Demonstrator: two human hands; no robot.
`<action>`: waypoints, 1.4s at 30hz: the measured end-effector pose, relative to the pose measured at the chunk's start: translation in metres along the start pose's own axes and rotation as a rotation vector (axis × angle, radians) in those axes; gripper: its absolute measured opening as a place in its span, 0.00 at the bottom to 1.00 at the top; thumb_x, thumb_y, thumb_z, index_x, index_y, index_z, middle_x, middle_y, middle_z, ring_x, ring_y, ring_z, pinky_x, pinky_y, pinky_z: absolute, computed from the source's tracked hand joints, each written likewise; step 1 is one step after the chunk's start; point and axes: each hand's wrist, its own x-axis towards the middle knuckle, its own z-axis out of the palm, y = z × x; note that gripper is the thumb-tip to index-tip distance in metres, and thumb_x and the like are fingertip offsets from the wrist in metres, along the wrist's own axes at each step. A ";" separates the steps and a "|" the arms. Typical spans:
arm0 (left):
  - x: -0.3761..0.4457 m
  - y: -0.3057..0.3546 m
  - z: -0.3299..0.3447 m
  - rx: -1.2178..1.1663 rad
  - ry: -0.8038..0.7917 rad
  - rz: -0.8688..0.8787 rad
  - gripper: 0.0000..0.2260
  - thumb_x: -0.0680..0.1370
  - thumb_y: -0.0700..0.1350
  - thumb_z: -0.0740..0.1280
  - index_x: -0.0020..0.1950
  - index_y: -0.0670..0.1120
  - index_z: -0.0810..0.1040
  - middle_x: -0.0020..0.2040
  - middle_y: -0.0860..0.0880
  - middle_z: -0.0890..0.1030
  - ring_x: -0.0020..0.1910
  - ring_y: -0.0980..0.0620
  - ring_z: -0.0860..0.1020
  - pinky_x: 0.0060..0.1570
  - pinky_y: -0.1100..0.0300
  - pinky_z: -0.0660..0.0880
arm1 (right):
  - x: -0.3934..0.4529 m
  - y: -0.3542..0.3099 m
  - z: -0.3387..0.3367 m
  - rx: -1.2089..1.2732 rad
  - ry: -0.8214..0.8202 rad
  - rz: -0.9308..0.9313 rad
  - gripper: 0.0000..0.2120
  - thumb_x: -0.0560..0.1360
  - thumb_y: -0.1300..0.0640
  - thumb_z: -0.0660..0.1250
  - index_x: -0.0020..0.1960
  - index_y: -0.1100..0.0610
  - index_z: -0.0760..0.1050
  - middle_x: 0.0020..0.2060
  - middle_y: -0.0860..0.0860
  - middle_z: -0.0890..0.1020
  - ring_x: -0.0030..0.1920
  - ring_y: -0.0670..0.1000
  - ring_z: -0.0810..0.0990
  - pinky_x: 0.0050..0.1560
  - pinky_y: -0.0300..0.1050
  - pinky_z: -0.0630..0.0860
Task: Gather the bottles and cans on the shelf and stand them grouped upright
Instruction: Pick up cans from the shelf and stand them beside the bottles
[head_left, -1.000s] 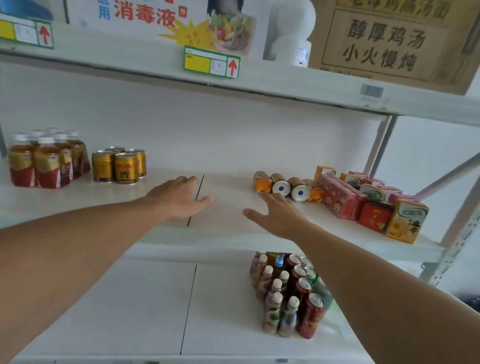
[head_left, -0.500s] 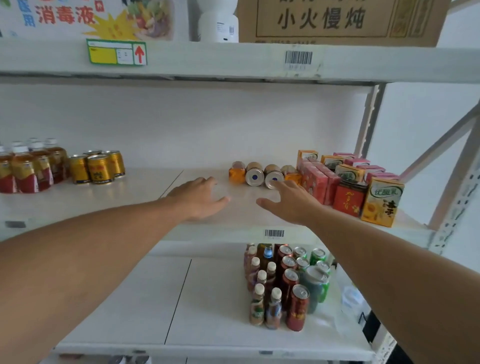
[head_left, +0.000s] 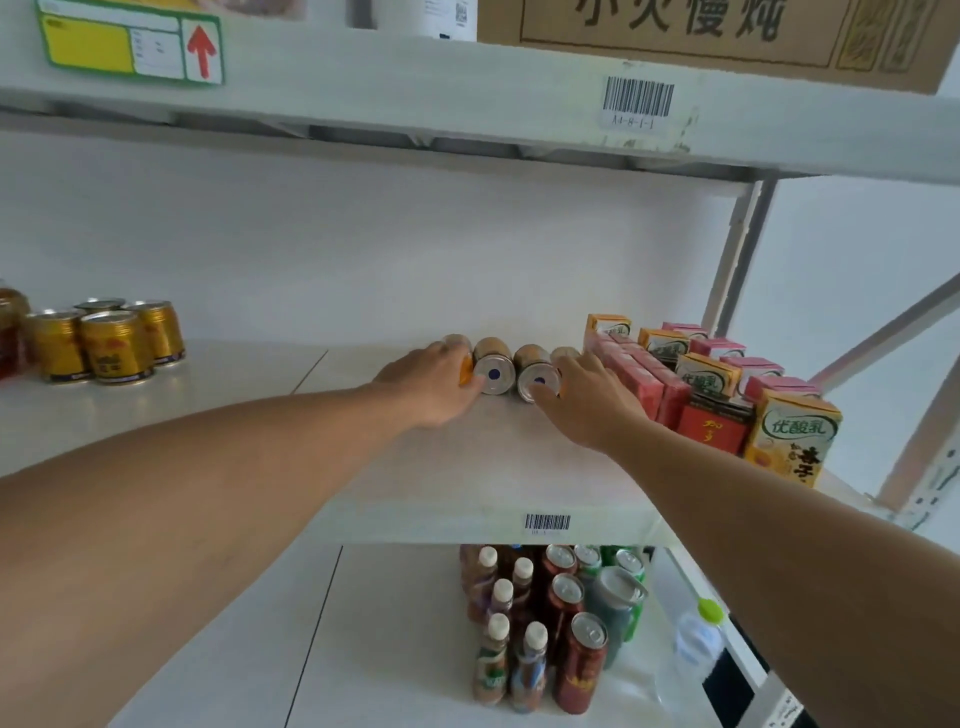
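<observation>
From my head camera, a row of small tan cans (head_left: 493, 366) lies on its side at the back of the white middle shelf (head_left: 467, 467), silver ends facing me, just beside the red and orange drink cartons (head_left: 717, 384). My left hand (head_left: 434, 384) curls round the orange-labelled container at the row's left end; my right hand (head_left: 582, 400) reaches the right end, fingers spread and touching a can, its grip hidden. I think each can should be tipped up onto its base without rolling the neighbours. Gold cans (head_left: 111, 340) stand upright, far left. Below, bottles and cans (head_left: 540, 623) stand grouped.
</observation>
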 end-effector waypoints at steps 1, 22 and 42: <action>0.010 -0.001 0.002 -0.011 0.000 0.012 0.21 0.84 0.63 0.57 0.70 0.52 0.71 0.68 0.47 0.77 0.62 0.42 0.78 0.59 0.45 0.76 | 0.007 0.000 0.001 -0.010 -0.007 0.012 0.30 0.82 0.37 0.57 0.78 0.52 0.68 0.76 0.56 0.69 0.74 0.61 0.70 0.64 0.59 0.74; 0.130 0.031 0.044 0.382 -0.196 0.168 0.16 0.83 0.45 0.56 0.67 0.46 0.76 0.68 0.46 0.77 0.71 0.41 0.74 0.65 0.41 0.71 | 0.106 -0.003 0.033 -0.329 -0.001 -0.009 0.13 0.83 0.51 0.56 0.59 0.50 0.78 0.55 0.51 0.84 0.66 0.63 0.70 0.60 0.59 0.66; 0.019 0.034 0.017 -0.080 0.024 0.181 0.06 0.87 0.44 0.55 0.53 0.48 0.70 0.57 0.46 0.74 0.65 0.40 0.75 0.61 0.46 0.75 | 0.052 -0.002 0.017 -0.116 0.034 -0.184 0.21 0.79 0.40 0.62 0.66 0.51 0.74 0.49 0.58 0.79 0.62 0.67 0.76 0.52 0.55 0.76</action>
